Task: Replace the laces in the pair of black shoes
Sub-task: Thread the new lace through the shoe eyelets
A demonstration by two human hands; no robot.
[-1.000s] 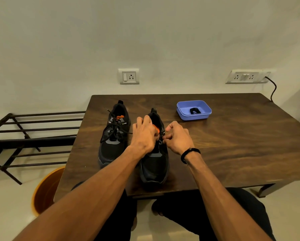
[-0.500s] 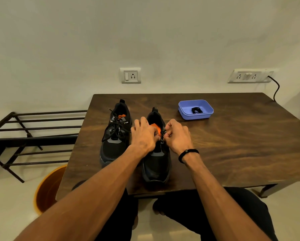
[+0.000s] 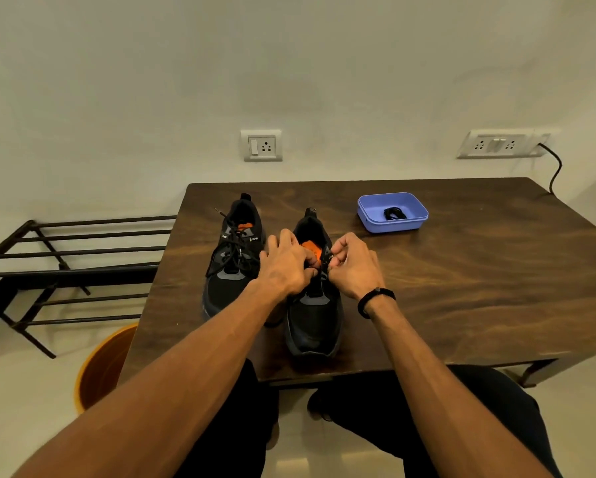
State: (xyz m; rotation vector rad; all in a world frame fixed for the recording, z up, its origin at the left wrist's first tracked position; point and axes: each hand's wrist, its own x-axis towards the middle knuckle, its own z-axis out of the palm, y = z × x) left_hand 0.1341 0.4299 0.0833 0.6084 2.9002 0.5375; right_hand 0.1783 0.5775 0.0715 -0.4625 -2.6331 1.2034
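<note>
Two black shoes with orange insoles stand on the brown wooden table (image 3: 462, 270), toes toward me. The left shoe (image 3: 233, 267) carries a black lace, loosely threaded with its ends hanging free. Over the tongue of the right shoe (image 3: 314, 319), my left hand (image 3: 284, 263) has its fingers curled at the left row of eyelets. My right hand (image 3: 353, 265) pinches at the right row of eyelets, fingers bent. A thin black lace shows between the two hands; what each fingertip holds is hidden. A coiled black lace (image 3: 393, 213) lies in the blue tray (image 3: 369, 205).
The blue tray sits at the back of the table, right of the shoes. A black metal rack (image 3: 65, 263) stands to the left of the table and an orange bucket (image 3: 100, 367) on the floor below it. Wall sockets and a black cable (image 3: 555, 167) are behind.
Both hands have crept a little farther up the right shoe toward its opening and drawn closer together. The left shoe and the tray stay put.
</note>
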